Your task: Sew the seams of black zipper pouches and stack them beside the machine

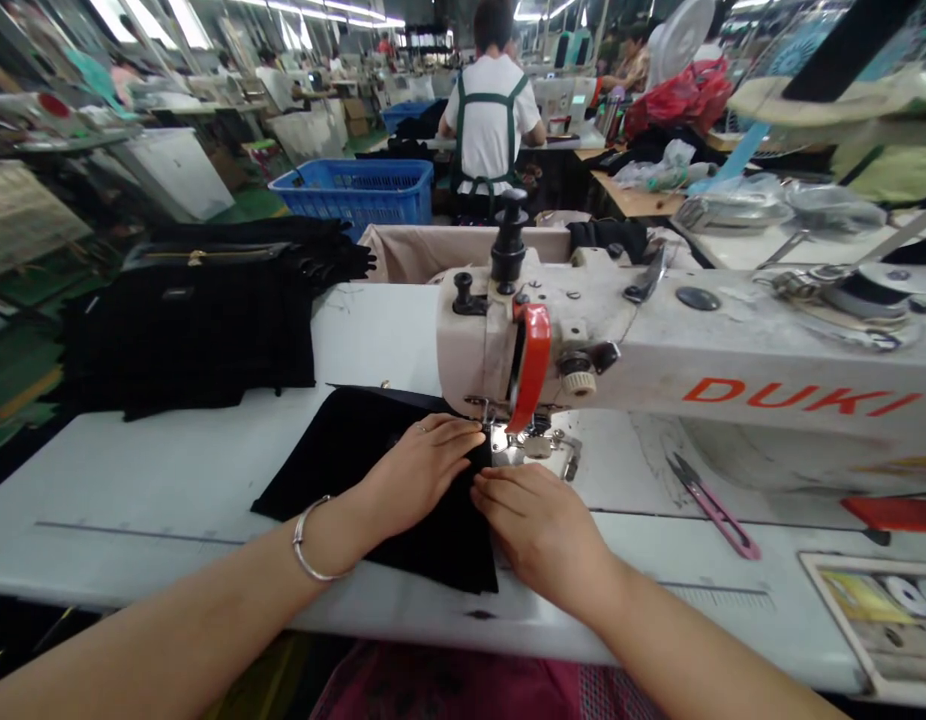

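A black fabric piece (425, 545) lies on the white sewing table, its right edge under the presser foot of the sewing machine (620, 340). My left hand (414, 475) rests flat on the fabric, fingers stretched towards the needle area, a silver bracelet (299, 540) around the wrist. Just below the presser foot, my right hand (538, 530) has its fingers closed over the fabric's right edge; its thumb is hidden. Both sets of fingertips are close to the needle area. An orange guard strip (530, 365) covers part of the machine's head.
Pink-handled thread snips (718, 510) lie right of my right hand. A stack of black fabric pieces (185, 320), the top one with a zipper, sits at the left. Behind the machine are a blue basket (358, 190) and a seated person in a white shirt (493, 120).
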`<state>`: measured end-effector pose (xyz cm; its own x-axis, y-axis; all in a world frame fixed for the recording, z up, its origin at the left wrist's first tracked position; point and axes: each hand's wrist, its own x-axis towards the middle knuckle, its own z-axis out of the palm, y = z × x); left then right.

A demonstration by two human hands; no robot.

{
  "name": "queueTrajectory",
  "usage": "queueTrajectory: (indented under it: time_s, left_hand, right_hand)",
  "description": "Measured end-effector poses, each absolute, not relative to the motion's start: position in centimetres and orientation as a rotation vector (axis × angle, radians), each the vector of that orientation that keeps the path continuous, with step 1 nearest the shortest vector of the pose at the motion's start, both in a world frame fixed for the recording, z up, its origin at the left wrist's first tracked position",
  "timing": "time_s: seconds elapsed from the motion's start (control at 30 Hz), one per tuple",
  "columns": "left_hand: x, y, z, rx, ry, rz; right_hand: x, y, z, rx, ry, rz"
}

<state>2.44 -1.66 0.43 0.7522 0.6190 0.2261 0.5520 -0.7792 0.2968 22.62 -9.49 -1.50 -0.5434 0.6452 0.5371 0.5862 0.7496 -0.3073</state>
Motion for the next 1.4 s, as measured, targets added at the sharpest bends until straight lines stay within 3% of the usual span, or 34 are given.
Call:
queueTrajectory:
  time_s: [0.27,0.47,0.73,0.83,1.03,1.4]
  left_hand:
    - [2.0,-2.5,0.8,2.738,0.9,0.395]
    - [-0.3,-7.7,2.4,2.749,0.689,0.153]
    - [-1.3,-9.8,1.7,2.467,0.838,0.44]
    - [-1.4,-9.5,1.3,2.368,0.911,0.487]
    - [-1.4,-9.4,1.5,2.199,1.058,0.673]
    - [-1.4,-9.7,2.2,2.254,1.022,0.754]
  right_hand:
    - [22.4,-10.0,-0.8,-0.977,-2.337,0.179]
    - [27.4,-11.8,2.3,-1.243,-2.525,0.214]
    - [26.5,-7.2,1.0,-1.688,-2.244,-0.044]
    - [25.1,-8.0,1.3,-1.603,-2.288,-0.015]
    - [24.1,-15.5,1.0,-1.223,-2.318,0.397]
    - [22.0,-17.4,-0.9,-1.265,-2.051,0.394]
